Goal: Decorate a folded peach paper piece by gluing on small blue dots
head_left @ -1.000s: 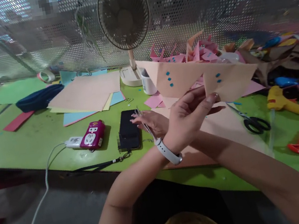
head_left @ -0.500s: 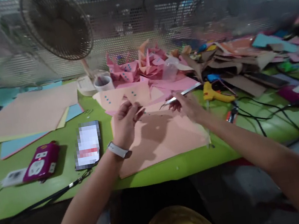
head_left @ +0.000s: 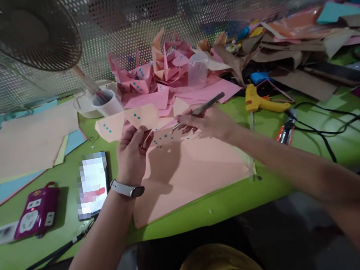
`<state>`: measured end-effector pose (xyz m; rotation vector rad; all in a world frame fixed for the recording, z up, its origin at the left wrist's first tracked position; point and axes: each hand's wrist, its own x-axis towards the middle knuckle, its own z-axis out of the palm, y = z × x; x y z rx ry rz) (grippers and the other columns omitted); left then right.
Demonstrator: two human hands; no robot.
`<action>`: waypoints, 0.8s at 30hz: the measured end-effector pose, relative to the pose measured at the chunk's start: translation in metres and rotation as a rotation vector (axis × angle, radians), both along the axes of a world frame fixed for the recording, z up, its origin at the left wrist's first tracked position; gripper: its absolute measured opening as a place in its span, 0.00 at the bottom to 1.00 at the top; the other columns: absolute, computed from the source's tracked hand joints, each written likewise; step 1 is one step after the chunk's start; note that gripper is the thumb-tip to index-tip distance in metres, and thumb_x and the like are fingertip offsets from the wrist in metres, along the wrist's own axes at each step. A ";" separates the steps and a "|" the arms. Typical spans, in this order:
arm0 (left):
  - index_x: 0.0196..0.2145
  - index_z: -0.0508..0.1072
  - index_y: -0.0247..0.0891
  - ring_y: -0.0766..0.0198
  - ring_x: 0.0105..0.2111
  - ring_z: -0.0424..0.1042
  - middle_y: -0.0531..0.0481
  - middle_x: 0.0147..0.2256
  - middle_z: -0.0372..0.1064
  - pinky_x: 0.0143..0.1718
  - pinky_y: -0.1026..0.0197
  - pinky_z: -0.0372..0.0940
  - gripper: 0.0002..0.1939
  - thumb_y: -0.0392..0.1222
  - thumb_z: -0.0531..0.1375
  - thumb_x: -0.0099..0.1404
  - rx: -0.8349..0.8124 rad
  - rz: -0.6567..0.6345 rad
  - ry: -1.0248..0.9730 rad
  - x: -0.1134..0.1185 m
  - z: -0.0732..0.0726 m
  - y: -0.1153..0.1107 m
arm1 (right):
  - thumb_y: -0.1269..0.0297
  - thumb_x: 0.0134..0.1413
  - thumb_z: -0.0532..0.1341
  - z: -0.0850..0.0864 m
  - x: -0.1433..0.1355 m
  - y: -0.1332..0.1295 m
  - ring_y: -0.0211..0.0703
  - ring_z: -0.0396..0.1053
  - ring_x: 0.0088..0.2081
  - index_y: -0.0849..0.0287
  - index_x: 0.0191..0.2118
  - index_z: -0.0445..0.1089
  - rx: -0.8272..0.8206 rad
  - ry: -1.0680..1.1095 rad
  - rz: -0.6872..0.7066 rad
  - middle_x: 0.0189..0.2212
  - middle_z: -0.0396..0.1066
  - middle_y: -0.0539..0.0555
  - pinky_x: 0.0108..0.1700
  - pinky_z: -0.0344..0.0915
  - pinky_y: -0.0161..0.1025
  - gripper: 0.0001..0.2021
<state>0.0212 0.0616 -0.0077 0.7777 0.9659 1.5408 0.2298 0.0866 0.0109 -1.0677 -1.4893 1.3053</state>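
My left hand (head_left: 133, 154), with a watch on its wrist, is closed, thumb against the curled fingers. Whatever those fingertips pinch is hidden. Directly behind them is a pale peach folded paper (head_left: 147, 115) with blue dots on it, touching or nearly touching the thumb. In my right hand (head_left: 203, 122) is a pair of thin metal tweezers (head_left: 211, 103), slanting down to the left. Their tip sits above a large peach sheet (head_left: 188, 166), where several small blue dots (head_left: 165, 136) lie scattered between my hands. Both hands are over the sheet's far edge.
Pink folded papers (head_left: 168, 65) and brown scraps (head_left: 270, 57) pile up at the back. A fan (head_left: 31, 31) and white cup (head_left: 109, 104) stand back left. A phone (head_left: 92, 184) and purple power strip (head_left: 39, 211) lie left; a yellow glue gun (head_left: 264, 102) and cables lie right.
The view has shifted and tipped downward. My right hand and the tweezers' tip have come left, nearer my left hand. More blue dots show on the sheet now.
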 end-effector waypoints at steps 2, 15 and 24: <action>0.31 0.76 0.41 0.68 0.35 0.76 0.54 0.33 0.75 0.42 0.64 0.71 0.07 0.35 0.68 0.53 -0.005 -0.004 -0.001 0.000 0.000 -0.001 | 0.54 0.49 0.67 -0.010 -0.008 0.002 0.40 0.75 0.30 0.54 0.28 0.73 0.026 0.013 -0.002 0.27 0.76 0.50 0.30 0.72 0.34 0.10; 0.30 0.75 0.40 0.67 0.35 0.76 0.54 0.32 0.75 0.45 0.60 0.70 0.05 0.34 0.67 0.55 0.024 0.033 -0.066 -0.003 0.000 0.001 | 0.55 0.52 0.66 -0.006 -0.023 0.002 0.41 0.75 0.29 0.56 0.27 0.72 -0.051 0.113 -0.091 0.26 0.77 0.53 0.37 0.74 0.39 0.10; 0.31 0.75 0.40 0.68 0.35 0.75 0.54 0.33 0.75 0.43 0.63 0.70 0.06 0.34 0.66 0.54 0.039 0.050 -0.083 -0.005 0.005 0.000 | 0.48 0.48 0.66 -0.043 -0.049 0.011 0.40 0.73 0.29 0.60 0.29 0.73 0.168 0.008 -0.048 0.25 0.75 0.52 0.34 0.70 0.36 0.17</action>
